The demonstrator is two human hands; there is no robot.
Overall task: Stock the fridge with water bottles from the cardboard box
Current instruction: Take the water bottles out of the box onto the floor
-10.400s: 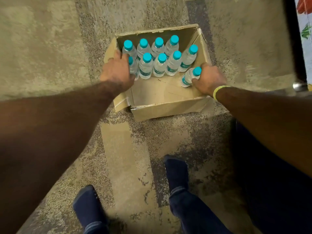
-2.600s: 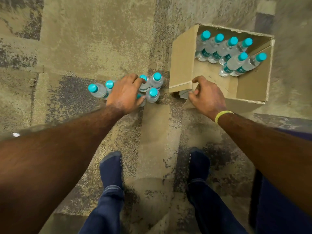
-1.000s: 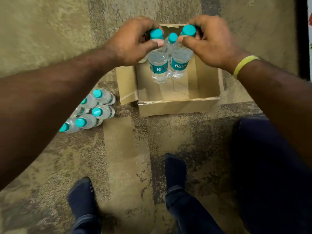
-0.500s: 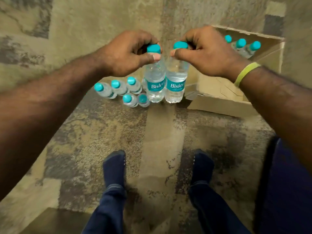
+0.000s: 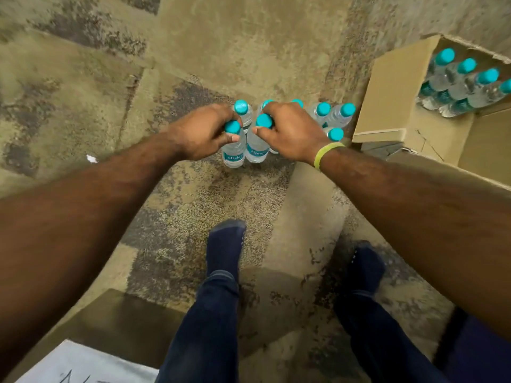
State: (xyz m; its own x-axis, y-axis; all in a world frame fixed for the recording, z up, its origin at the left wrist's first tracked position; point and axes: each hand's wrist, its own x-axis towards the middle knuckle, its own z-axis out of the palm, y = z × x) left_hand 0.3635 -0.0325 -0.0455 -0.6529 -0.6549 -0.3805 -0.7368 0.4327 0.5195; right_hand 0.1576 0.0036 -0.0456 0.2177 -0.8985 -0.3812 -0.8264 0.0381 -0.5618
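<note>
Both bottles lowered from chest height to carpet, beside floor cluster [image 5: 329, 117]. Left hand [image 5: 204, 136] grasps bottle [image 5: 235, 150] by neck, right hand [image 5: 290, 134] likewise second bottle [image 5: 255, 147]. Cardboard box [image 5: 392, 100] holds several more; fridge not visible, stocking not begun.

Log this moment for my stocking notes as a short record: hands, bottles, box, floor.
left hand: gripping the neck of one upright water bottle
right hand: gripping a second bottle beside it
floor cluster: several teal-capped bottles standing on the carpet, behind the hands
cardboard box: open, to the right, four teal caps visible inside
fridge: not in view
</note>
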